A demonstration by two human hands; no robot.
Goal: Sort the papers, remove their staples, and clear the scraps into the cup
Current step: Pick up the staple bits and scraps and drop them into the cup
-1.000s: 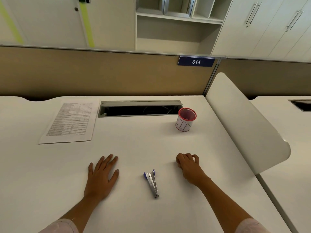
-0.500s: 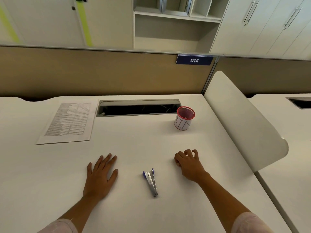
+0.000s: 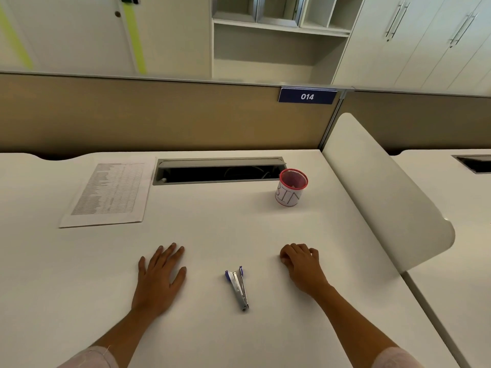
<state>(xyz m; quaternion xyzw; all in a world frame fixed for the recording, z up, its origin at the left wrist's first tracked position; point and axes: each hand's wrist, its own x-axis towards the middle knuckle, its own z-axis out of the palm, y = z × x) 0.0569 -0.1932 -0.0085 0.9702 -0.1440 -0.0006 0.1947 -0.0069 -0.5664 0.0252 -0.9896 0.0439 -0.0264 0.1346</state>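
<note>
Your left hand lies flat, palm down on the white desk top, fingers spread a little and holding nothing. Your right hand rests on the same surface with its fingers curled under into a loose fist; whether anything is pinched inside it you cannot tell from here. Between your two hands, touching neither, lies the small silver metal staple remover with blue tips, its blue end pointing away from you and its jaws slightly parted. The stack of white printed papers covered in fine rows of text sits flat at the far left of the desk, well apart from both hands, its right edge just beside the long grey cable slot cut into the desk. The red wire-mesh cup with a white paper label lettered "BIN" stands upright at the right end of that slot, beyond your right hand. A curved white divider panel rises along the desk's right edge, and a blue plate reading "014" hangs on the tan partition behind.
</note>
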